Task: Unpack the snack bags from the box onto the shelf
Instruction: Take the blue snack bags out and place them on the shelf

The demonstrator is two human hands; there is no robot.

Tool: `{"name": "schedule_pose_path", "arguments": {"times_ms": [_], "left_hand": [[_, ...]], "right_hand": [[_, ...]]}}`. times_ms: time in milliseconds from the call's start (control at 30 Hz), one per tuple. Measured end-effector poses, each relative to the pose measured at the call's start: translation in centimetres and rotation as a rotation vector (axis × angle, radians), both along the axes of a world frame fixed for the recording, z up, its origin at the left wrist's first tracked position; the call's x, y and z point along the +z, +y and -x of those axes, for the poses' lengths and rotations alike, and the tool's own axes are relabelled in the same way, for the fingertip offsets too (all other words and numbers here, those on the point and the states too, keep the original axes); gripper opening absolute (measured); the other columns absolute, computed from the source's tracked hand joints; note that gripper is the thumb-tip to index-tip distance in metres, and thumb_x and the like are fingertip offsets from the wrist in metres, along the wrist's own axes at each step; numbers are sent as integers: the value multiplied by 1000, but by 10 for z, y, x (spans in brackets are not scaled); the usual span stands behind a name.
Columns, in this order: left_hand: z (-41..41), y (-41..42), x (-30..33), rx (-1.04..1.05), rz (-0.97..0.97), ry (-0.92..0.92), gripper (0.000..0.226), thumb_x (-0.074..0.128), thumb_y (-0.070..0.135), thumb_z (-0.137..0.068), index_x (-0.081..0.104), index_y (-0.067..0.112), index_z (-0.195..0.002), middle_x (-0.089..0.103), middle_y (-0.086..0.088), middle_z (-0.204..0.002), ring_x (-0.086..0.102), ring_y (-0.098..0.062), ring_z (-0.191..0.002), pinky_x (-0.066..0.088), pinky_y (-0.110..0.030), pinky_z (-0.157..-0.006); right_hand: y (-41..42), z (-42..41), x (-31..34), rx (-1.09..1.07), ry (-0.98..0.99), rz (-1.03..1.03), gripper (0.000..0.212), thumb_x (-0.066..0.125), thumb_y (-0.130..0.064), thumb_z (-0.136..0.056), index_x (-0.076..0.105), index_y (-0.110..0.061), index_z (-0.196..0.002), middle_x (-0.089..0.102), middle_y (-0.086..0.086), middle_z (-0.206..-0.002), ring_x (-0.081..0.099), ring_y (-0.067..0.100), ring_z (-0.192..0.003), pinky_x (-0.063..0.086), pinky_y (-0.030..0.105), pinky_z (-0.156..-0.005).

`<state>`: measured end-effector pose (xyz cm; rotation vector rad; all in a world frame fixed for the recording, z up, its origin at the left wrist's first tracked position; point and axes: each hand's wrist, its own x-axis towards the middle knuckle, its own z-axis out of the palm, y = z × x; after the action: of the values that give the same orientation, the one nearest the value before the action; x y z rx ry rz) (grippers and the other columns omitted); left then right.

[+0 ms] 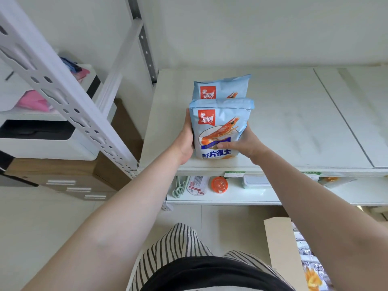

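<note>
Open shelf [294, 122] right of the two bags [220, 114]; upright post [144, 45] at left, perhaps close.

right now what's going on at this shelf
A person is stocking the shelf with snack bags. Both hands grip the front bag upright near the shelf's front edge: the left hand on its left side, the right hand on its right. A second, matching bag stands right behind it. The box sits on the floor with more bags inside.
</note>
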<state>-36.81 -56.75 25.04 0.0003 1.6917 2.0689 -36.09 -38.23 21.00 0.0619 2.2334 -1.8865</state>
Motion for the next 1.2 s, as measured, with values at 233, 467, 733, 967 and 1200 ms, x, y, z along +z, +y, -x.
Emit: {"name": "schedule_pose_path", "arguments": {"times_ms": [233, 467, 733, 967, 1200], "left_hand": [[0, 13, 0, 181, -95, -5, 60, 13, 58, -99, 65, 29, -106, 74, 8, -97, 69, -7, -92, 54, -25, -81], [-2, 25, -3, 232, 2, 52, 54, 18, 55, -100, 64, 27, -107, 72, 5, -102, 66, -14, -100, 51, -31, -90], [18, 4, -58, 121, 12, 250, 105, 42, 88, -67, 36, 19, -145, 57, -4, -136, 59, -16, -120, 52, -25, -89], [107, -19, -64, 222, 67, 386, 101, 46, 90, -63, 38, 29, -143, 60, 2, -132, 61, -19, -117, 49, -46, -98], [197, -61, -72, 93, 188, 490, 90, 83, 14, -68, 34, 27, -143, 64, 7, -123, 65, -12, -108, 55, -24, -77]], "right_hand": [[5, -2, 5, 39, 20, 43, 89, 87, 0, -67, 38, -17, -140, 65, 3, -124, 65, 8, -110, 56, 28, -89], [8, -1, 13, 84, -5, 9, 89, 89, -1, -64, 42, -7, -140, 69, 4, -120, 68, 10, -106, 55, 21, -81], [-5, 37, -5, -34, 67, 76, 68, 85, -6, -71, 48, -17, -127, 70, 0, -116, 69, 14, -105, 57, 38, -90], [-40, 134, -19, -47, 219, 114, 57, 82, -11, -76, 51, -21, -123, 69, -10, -107, 70, 3, -93, 58, 22, -75], [-64, 226, -27, -74, 298, 142, 55, 81, -21, -80, 52, -23, -127, 69, -8, -113, 71, 2, -86, 57, 18, -66]]}}
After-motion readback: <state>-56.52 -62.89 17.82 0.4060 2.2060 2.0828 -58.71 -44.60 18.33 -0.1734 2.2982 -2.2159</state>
